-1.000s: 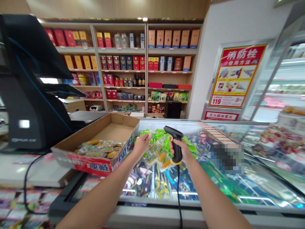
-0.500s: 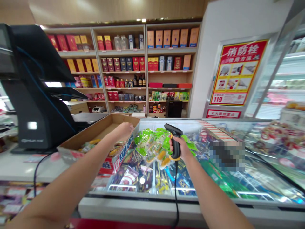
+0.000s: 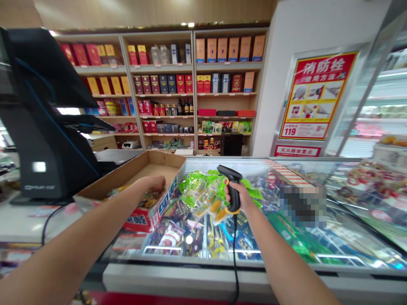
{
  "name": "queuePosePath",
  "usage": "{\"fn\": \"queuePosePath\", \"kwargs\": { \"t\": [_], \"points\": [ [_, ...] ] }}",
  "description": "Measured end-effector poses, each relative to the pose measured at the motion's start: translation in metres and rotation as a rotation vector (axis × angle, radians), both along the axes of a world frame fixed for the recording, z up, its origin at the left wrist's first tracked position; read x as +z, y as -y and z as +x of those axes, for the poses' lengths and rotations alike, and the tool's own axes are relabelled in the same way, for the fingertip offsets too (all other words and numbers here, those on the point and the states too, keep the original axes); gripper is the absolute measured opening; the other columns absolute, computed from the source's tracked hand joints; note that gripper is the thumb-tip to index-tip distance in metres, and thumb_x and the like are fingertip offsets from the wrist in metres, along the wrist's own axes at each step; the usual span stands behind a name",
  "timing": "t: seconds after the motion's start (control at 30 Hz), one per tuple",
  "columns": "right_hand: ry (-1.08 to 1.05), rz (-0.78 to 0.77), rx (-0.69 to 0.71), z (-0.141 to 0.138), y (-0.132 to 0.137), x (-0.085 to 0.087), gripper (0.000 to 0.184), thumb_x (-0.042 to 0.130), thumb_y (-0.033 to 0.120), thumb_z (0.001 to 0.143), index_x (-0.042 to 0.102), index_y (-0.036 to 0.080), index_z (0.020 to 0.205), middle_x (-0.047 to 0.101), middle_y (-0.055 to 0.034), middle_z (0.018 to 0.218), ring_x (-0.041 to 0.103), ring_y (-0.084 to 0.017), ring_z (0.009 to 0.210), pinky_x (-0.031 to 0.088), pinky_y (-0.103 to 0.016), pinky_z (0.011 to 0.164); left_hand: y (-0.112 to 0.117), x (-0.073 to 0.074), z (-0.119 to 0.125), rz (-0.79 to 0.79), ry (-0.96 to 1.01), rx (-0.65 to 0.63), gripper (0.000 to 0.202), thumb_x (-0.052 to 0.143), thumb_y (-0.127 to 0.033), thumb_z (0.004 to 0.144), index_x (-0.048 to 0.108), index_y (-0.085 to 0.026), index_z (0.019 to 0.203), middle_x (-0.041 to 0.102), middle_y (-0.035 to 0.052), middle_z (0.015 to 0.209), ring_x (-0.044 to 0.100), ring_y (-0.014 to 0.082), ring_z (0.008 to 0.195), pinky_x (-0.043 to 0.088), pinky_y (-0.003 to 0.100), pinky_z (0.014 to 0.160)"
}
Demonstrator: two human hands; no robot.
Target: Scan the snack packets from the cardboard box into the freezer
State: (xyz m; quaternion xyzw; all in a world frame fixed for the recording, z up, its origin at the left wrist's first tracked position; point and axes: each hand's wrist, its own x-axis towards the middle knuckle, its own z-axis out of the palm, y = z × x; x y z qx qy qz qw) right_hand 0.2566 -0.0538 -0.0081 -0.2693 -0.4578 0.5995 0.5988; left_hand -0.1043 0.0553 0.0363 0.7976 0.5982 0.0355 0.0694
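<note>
The right hand (image 3: 244,198) has its grip closed on a black barcode scanner (image 3: 229,172) above green snack packets (image 3: 199,195) on a chest freezer (image 3: 203,271) — the left hand (image 3: 151,184) sits in a cardboard box (image 3: 159,207), perhaps closed, hard to tell.

Pixelated patch (image 3: 303,206) on the freezer glass, right: whatever lies there is blurred out. Cardboard tray (image 3: 139,223), left: contents mostly screened by the left hand (image 3: 151,184) and left forearm (image 3: 70,239); fingertips not distinguishable. Forearm cut off by the left edge. Scanner cable (image 3: 235,262) runs off the near edge. Shelf bottle labels (image 3: 181,109), far, and poster small print (image 3: 302,131), too small to read.
</note>
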Motion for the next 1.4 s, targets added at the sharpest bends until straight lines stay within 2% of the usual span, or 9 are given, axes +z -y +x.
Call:
{"fn": "queuePosePath", "kwargs": {
  "t": [0.13, 0.23, 0.33, 0.43, 0.53, 0.63, 0.73, 0.93, 1.4],
  "points": [
    [-0.005, 0.007, 0.017, -0.001, 0.001, 0.0, 0.027, 0.072, 0.036, 0.069, 0.06, 0.017, 0.085, 0.061, 0.0026, 0.056, 0.053, -0.011, 0.037, 0.046, -0.021, 0.034, 0.01, 0.036, 0.003, 0.279, 0.037, 0.116, 0.02, 0.072, -0.026, 0.059, 0.055, -0.018, 0.053, 0.06, 0.0021, 0.055, 0.059, 0.0173, 0.061, 0.042, 0.025, 0.06],
    [-0.004, 0.013, 0.039, -0.002, 0.001, 0.0, 0.026, 0.071, 0.035, 0.07, 0.059, 0.017, 0.085, 0.062, 0.0022, 0.056, 0.053, -0.011, 0.037, 0.046, -0.021, 0.034, 0.033, 0.066, 0.022, 0.427, 0.499, 0.236, 0.023, 0.062, -0.04, 0.079, 0.058, -0.017, 0.076, 0.067, 0.0056, 0.069, 0.062, 0.0169, 0.063, 0.044, 0.023, 0.056],
    [0.016, 0.011, 0.065, -0.004, 0.002, -0.001, 0.026, 0.071, 0.035, 0.07, 0.06, 0.017, 0.085, 0.062, 0.0021, 0.056, 0.054, -0.011, 0.037, 0.046, -0.021, 0.034, 0.062, 0.075, 0.06, 0.256, 1.121, 0.21, 0.024, 0.048, -0.041, 0.092, 0.052, -0.017, 0.095, 0.068, 0.0057, 0.073, 0.063, 0.0157, 0.055, 0.044, 0.022, 0.047],
    [0.038, 0.002, 0.096, -0.004, 0.004, -0.001, 0.028, 0.071, 0.036, 0.07, 0.061, 0.016, 0.087, 0.062, 0.0025, 0.056, 0.055, -0.011, 0.037, 0.046, -0.021, 0.035, 0.08, 0.054, 0.104, -0.125, 1.578, 0.147, 0.016, 0.046, -0.031, 0.094, 0.051, -0.016, 0.094, 0.068, 0.007, 0.073, 0.066, 0.0168, 0.057, 0.048, 0.023, 0.046],
    [0.063, -0.018, 0.133, -0.002, 0.005, 0.0, 0.029, 0.071, 0.037, 0.069, 0.06, 0.016, 0.087, 0.062, 0.0021, 0.056, 0.055, -0.011, 0.037, 0.046, -0.021, 0.035, 0.082, 0.014, 0.136, -0.45, 1.818, 0.133, 0.004, 0.053, -0.018, 0.088, 0.05, -0.015, 0.086, 0.069, 0.0087, 0.077, 0.07, 0.0195, 0.067, 0.058, 0.031, 0.058],
    [0.13, -0.05, 0.199, 0.0, 0.008, 0.001, 0.029, 0.071, 0.038, 0.069, 0.059, 0.016, 0.085, 0.062, 0.0015, 0.057, 0.054, -0.011, 0.037, 0.045, -0.021, 0.034, 0.073, -0.022, 0.147, -0.46, 1.963, 0.063, 0.015, 0.063, -0.013, 0.081, 0.048, -0.016, 0.08, 0.07, 0.0084, 0.082, 0.072, 0.0209, 0.076, 0.06, 0.034, 0.067],
    [0.235, -0.042, 0.266, 0.002, 0.01, 0.001, 0.028, 0.07, 0.038, 0.07, 0.06, 0.016, 0.083, 0.062, 0.0006, 0.056, 0.054, -0.012, 0.037, 0.043, -0.021, 0.033, 0.061, -0.041, 0.141, -0.366, 2.032, -0.015, 0.024, 0.072, -0.016, 0.075, 0.049, -0.016, 0.078, 0.071, 0.0077, 0.082, 0.073, 0.0214, 0.079, 0.06, 0.032, 0.069],
    [0.366, 0.002, 0.294, -0.002, 0.01, 0.0, 0.032, 0.071, 0.039, 0.07, 0.061, 0.015, 0.088, 0.062, 0.0004, 0.054, 0.053, -0.012, 0.034, 0.039, -0.021, 0.031, 0.054, -0.047, 0.127, -0.302, 2.021, -0.024, 0.031, 0.078, -0.023, 0.07, 0.049, -0.017, 0.079, 0.071, 0.0053, 0.077, 0.073, 0.0222, 0.079, 0.061, 0.036, 0.07],
    [0.467, 0.024, 0.275, -0.004, 0.012, -0.002, 0.029, 0.07, 0.04, 0.069, 0.057, 0.016, 0.078, 0.058, 0.0014, 0.053, 0.053, -0.012, 0.035, 0.042, -0.023, 0.035, 0.062, -0.047, 0.138, -0.235, 1.968, -0.092, 0.048, 0.087, -0.037, 0.055, 0.052, -0.018, 0.083, 0.066, -0.0007, 0.065, 0.072, 0.0199, 0.07, 0.058, 0.029, 0.064]
  ]
}}
